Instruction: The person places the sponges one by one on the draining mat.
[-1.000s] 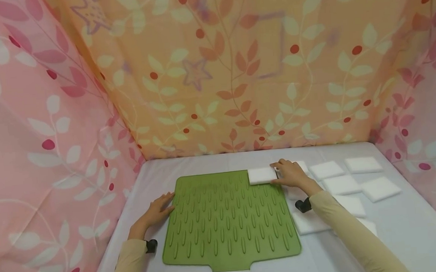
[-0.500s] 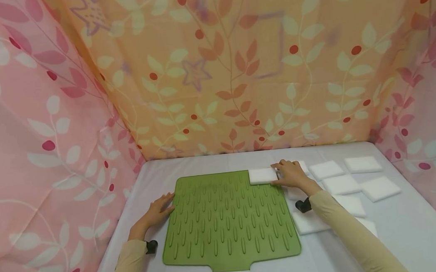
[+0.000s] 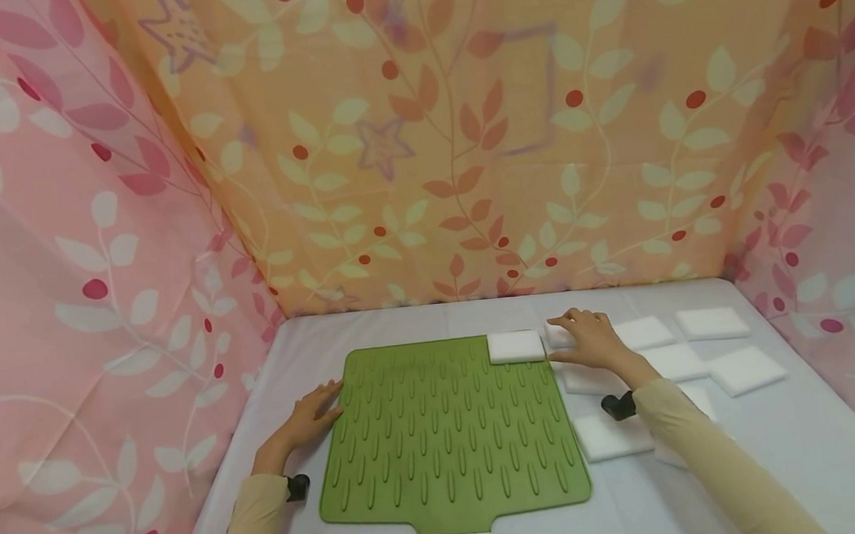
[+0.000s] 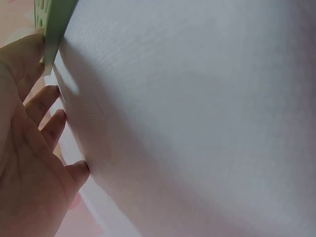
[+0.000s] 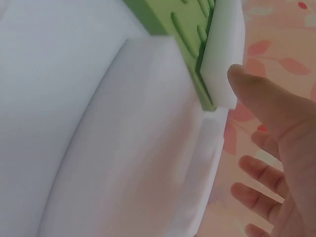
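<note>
A green drying mat [image 3: 445,437] with raised ridges lies flat at the table's middle. On its far right corner sits a white sponge block [image 3: 515,346]. My left hand [image 3: 310,415] rests at the mat's left edge, fingers extended; in the left wrist view its fingertips [image 4: 39,34] are right at the mat's side. Just right of the block, my right hand [image 3: 592,342] is spread with nothing in its grasp. In the right wrist view its thumb [image 5: 247,81] overlaps the end of the sponge block [image 5: 223,59], and the other fingers are apart from it.
Several more white sponge blocks lie on the white-covered table [image 3: 813,439] right of the mat, including a near block [image 3: 614,438], a far one [image 3: 712,323] and a right one [image 3: 746,370]. My right forearm covers some. Floral cloth [image 3: 422,177] hangs around the table's back and sides.
My right hand has let go of the sponge block on the mat's corner and shifted a little to the right. The left hand and the mat have stayed put.
</note>
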Action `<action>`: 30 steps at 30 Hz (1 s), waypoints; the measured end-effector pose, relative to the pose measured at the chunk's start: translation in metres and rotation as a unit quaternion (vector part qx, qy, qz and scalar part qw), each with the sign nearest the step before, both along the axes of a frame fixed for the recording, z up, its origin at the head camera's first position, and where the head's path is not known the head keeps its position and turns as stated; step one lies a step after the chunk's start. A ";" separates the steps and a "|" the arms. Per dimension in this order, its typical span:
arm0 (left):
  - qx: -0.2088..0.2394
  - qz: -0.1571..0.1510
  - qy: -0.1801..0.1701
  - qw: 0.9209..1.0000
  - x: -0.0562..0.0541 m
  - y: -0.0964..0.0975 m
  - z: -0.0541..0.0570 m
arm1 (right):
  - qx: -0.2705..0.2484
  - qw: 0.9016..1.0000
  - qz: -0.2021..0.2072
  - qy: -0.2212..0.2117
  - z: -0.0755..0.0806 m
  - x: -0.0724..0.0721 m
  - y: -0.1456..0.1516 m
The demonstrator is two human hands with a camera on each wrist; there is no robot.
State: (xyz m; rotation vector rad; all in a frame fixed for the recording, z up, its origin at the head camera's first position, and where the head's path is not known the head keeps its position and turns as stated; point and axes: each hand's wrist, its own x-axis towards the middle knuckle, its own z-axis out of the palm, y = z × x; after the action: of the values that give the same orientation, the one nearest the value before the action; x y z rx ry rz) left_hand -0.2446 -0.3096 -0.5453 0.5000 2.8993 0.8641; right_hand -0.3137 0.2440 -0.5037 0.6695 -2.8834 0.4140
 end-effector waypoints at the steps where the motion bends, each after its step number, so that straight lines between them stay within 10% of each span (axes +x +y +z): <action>1: 0.001 0.000 -0.001 1.000 0.000 0.000 0.000 | 0.000 1.000 -0.002 -0.001 0.000 0.001 0.003; 30: -0.015 0.007 0.006 1.000 0.005 0.003 0.003 | 0.010 0.997 -0.053 0.064 0.010 0.034 0.120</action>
State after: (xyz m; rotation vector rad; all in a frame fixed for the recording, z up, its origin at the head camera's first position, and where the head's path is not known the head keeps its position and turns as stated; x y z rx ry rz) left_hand -0.2400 -0.3065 -0.5421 0.4836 2.9259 0.8207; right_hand -0.2799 0.3640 -0.4934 0.5228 -2.7891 0.3176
